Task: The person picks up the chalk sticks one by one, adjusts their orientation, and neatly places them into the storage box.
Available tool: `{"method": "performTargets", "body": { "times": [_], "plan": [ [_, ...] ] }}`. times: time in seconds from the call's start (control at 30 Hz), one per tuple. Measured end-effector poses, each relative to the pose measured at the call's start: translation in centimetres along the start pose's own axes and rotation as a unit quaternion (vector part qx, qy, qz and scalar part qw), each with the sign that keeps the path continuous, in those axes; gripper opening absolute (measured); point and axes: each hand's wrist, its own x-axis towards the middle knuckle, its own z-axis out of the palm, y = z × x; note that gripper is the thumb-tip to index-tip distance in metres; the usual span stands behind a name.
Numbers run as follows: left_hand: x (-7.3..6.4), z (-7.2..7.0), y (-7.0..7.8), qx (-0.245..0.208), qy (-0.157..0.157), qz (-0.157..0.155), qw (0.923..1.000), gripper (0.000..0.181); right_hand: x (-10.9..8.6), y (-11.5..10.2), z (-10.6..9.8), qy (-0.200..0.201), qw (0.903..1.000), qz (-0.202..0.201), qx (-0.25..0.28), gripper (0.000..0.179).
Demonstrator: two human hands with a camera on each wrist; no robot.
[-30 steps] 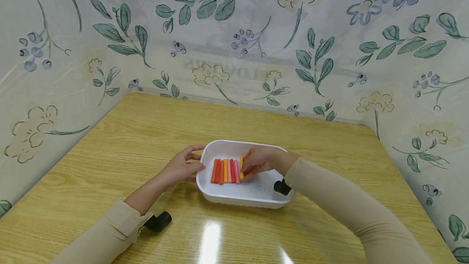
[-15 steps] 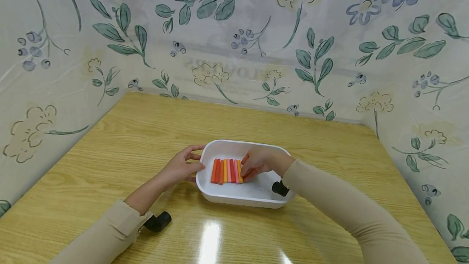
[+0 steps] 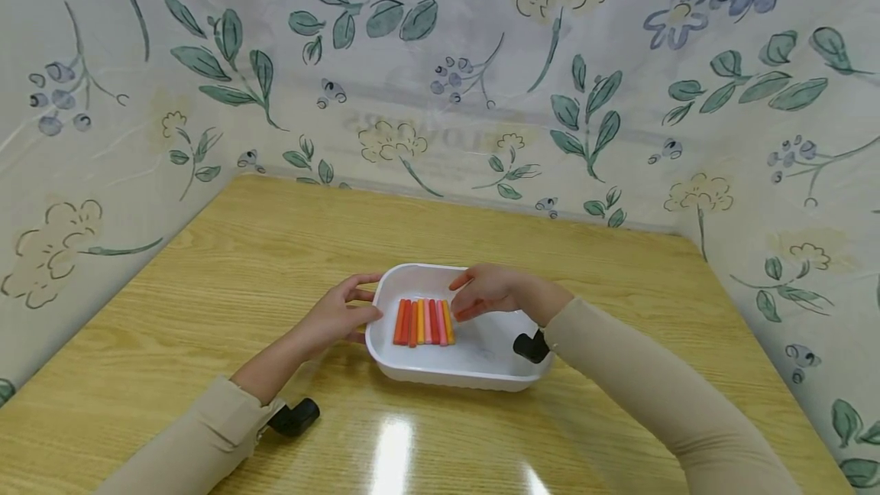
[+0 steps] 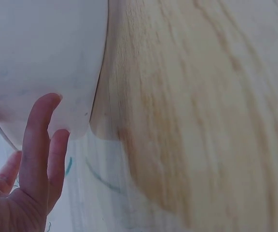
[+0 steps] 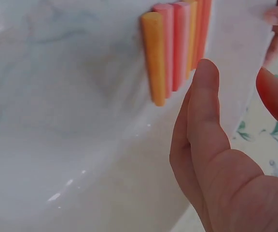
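A shallow white plastic tub (image 3: 454,378) sits on the table. Inside, toward its left end, several chalk-like coloured sticks (image 3: 426,323) lie side by side in red, orange, yellow and pink. My left hand (image 3: 335,313) holds the tub's left end, thumb at the rim and fingers against the outer wall; the left wrist view shows those fingers (image 4: 37,135) on the outside. Just right of the row hovers my right hand (image 3: 491,292), its fingers apart and nothing between them. In the right wrist view the yellow-orange end stick (image 5: 153,58) lies beyond the fingertips.
The wood-grain table (image 3: 330,235) reaches back to a floral-patterned sheet (image 3: 426,82) that hangs behind and at both sides. A black wrist-worn device (image 3: 294,417) is on each sleeve. Bare tub floor (image 3: 481,342) shows right of the sticks.
My right hand laid the yellow-orange stick against the right end of the row, let go of it and lifted away. My left hand stayed at the tub's left end.
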Motion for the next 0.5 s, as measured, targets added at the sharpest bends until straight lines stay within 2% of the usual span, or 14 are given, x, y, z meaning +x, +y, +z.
{"method": "performTargets", "body": {
  "times": [0.5],
  "plan": [
    [0.1,0.0,0.1,0.000,0.003,-0.004,1.0000,0.060,-3.5,-0.8,-1.9,-0.014,0.9960,-0.069,0.055,0.050]
  ]
}}
